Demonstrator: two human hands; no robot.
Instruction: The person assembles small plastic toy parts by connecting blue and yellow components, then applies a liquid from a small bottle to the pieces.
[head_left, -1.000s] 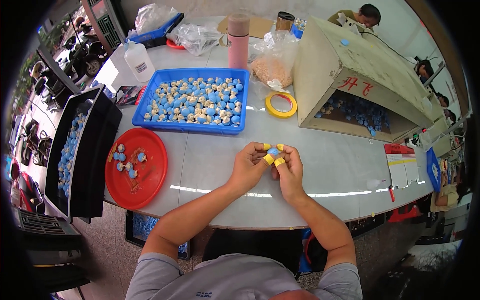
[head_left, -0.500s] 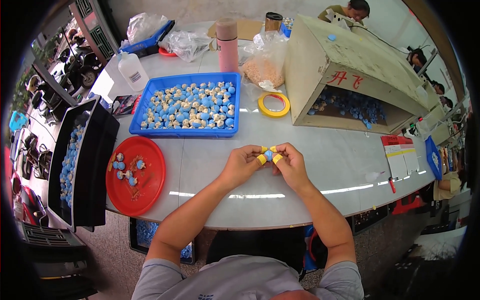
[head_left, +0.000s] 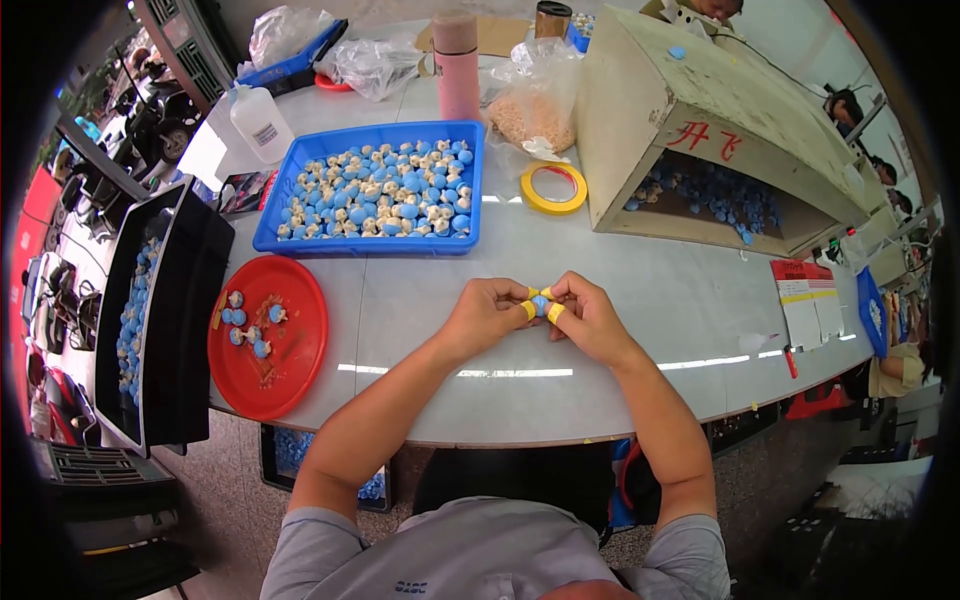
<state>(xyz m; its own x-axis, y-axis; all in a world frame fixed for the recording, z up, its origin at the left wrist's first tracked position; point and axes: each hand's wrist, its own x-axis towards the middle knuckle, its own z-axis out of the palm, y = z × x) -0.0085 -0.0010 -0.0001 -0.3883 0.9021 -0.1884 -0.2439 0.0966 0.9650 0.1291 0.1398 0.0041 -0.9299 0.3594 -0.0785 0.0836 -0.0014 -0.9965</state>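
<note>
Between the fingertips of both hands is a small blue piece (head_left: pixel 541 305), mostly covered by the fingers. My left hand (head_left: pixel 487 315) pinches it from the left, and my right hand (head_left: pixel 588 318) from the right. Yellow tape is wrapped round the thumbs and forefingers. To the left lies a round red tray (head_left: pixel 305 375) with several small blue-and-cream figures (head_left: pixel 262 348) and crumbs on it. Beyond my hands stands a blue tray (head_left: pixel 370 245) filled with many such blue and cream pieces (head_left: pixel 385 195).
A yellow tape roll (head_left: pixel 527 197) lies beside a bag of pinkish bits (head_left: pixel 535 115) and a pink bottle (head_left: pixel 457 70). At right stands an open-fronted box (head_left: pixel 640 150) holding blue pieces. A black crate (head_left: pixel 185 300) stands left; a red pen (head_left: pixel 791 362) lies right.
The view has shifted slightly, so the table's things sit a little differently in the picture. Both hands keep their pinch on the blue piece, with the fingers slightly moved.
</note>
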